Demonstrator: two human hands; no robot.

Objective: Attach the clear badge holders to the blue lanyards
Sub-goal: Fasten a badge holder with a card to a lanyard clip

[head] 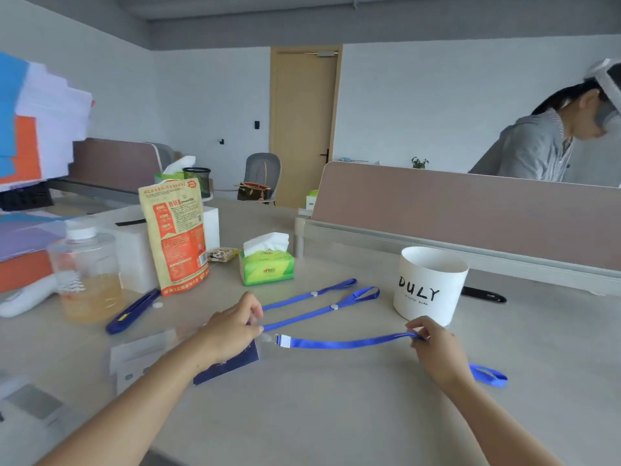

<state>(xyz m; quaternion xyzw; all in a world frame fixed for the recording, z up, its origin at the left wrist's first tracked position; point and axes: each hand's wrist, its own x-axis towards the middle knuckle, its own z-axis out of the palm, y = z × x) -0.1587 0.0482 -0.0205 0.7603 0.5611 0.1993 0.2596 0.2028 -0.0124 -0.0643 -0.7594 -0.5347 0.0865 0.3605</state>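
Note:
Three blue lanyards lie on the desk. The nearest lanyard (349, 343) runs from a white clip end near my left hand to a loop at the right. My right hand (437, 351) pinches this strap between thumb and fingers. My left hand (235, 327) rests on a badge holder with a dark blue card (228, 366) inside, fingers pinched at its top edge beside the clip. The two other lanyards (322, 311) stretch away toward the white cup. More clear badge holders (141, 358) lie to the left.
A white cup marked DULY (428, 287) stands right of the lanyards. A green tissue box (267, 267), an orange snack pouch (178, 237), a plastic bottle (87, 274) and a blue pen case (132, 311) crowd the left. A person stands behind the partition (470, 210).

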